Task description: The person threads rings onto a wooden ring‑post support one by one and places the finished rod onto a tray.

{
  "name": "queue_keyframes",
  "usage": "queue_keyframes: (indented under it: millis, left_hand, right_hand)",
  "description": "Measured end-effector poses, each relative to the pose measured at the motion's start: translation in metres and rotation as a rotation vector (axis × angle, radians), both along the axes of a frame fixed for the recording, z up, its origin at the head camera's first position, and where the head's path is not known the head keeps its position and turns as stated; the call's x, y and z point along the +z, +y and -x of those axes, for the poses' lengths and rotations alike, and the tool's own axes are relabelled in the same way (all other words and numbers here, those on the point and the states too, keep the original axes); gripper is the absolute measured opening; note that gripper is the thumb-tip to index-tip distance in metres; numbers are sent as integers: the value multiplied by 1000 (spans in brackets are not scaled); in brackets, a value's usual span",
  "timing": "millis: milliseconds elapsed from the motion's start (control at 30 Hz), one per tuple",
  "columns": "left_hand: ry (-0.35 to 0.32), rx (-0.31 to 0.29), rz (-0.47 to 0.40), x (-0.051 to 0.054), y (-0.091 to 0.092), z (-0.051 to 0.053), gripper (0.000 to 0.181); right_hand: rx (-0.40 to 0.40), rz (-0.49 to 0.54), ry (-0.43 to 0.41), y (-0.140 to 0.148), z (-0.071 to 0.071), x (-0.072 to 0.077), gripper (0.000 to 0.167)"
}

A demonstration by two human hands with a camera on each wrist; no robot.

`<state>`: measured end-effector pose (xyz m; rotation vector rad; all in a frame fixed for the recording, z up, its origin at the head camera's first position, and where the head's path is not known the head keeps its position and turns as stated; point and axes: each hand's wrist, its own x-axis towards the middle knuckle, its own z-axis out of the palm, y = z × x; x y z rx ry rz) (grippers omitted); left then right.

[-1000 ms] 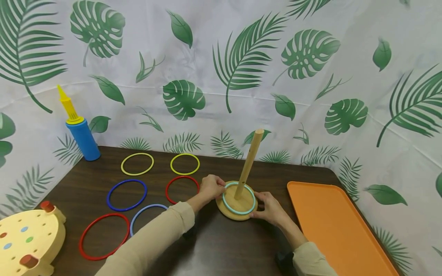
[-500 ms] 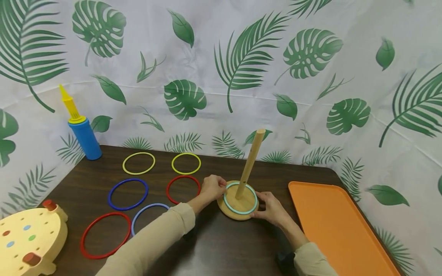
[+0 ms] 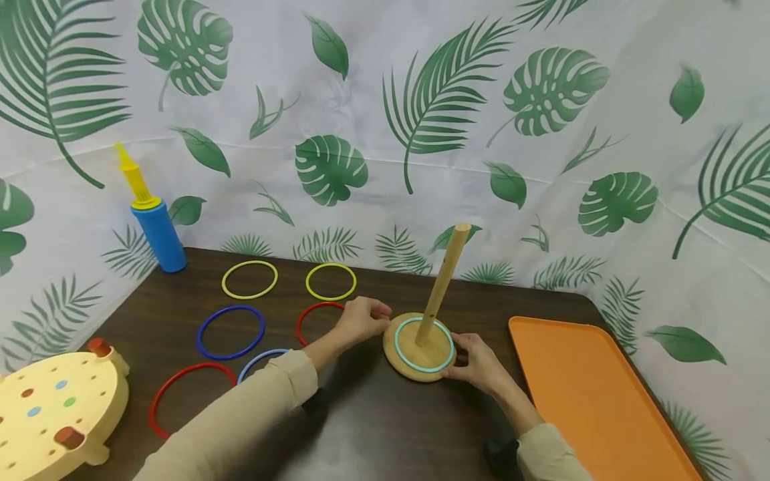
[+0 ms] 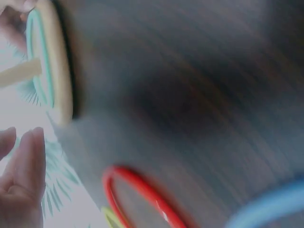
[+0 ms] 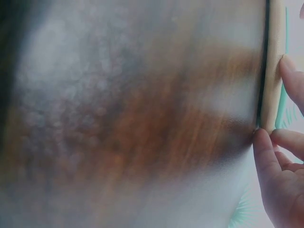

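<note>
A wooden disc base [image 3: 412, 349] carries an upright wooden peg [image 3: 444, 282], with a turquoise ring [image 3: 424, 370] lying flat around the peg's foot. My right hand [image 3: 478, 364] grips the base's right side between thumb and fingers; the right wrist view shows this hand [image 5: 285, 175] against the base's edge [image 5: 276, 38]. Just left of the base, my left hand [image 3: 361, 319] holds nothing. In the left wrist view, that hand [image 4: 23, 180] has extended fingers, apart from the base [image 4: 61, 71] and ring [image 4: 46, 71].
On the table's left lie two yellow rings [image 3: 249, 262] [image 3: 331, 264], a blue ring [image 3: 230, 307], two red rings [image 3: 192, 365] [image 3: 321, 303] and a light blue ring [image 3: 265, 352]. A pump [image 3: 159, 230] stands behind, a cream pegboard [image 3: 51, 417] front left, an orange tray [image 3: 589, 394] right.
My left hand has let go of the turquoise ring and moved slightly left and back. My right hand keeps its place at the base. The whole view has shifted a little.
</note>
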<state>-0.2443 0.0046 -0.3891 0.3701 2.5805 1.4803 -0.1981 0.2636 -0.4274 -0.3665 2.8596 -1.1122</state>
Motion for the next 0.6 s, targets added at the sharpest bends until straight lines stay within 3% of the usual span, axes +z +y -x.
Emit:
queue_keyframes:
  millis: [167,433,600]
  left_hand:
    - [-120,-75,-77,9,-34,-3,23]
    - [-225,-206,60,16,-93,2,25]
    - [-240,-274,136,17,-124,2,26]
  right_hand:
    - [-3,-9,-5,2,0,0,76]
    - [1,-5,-8,3,0,-1,76]
    - [7,-3,-5,2,0,-1,76]
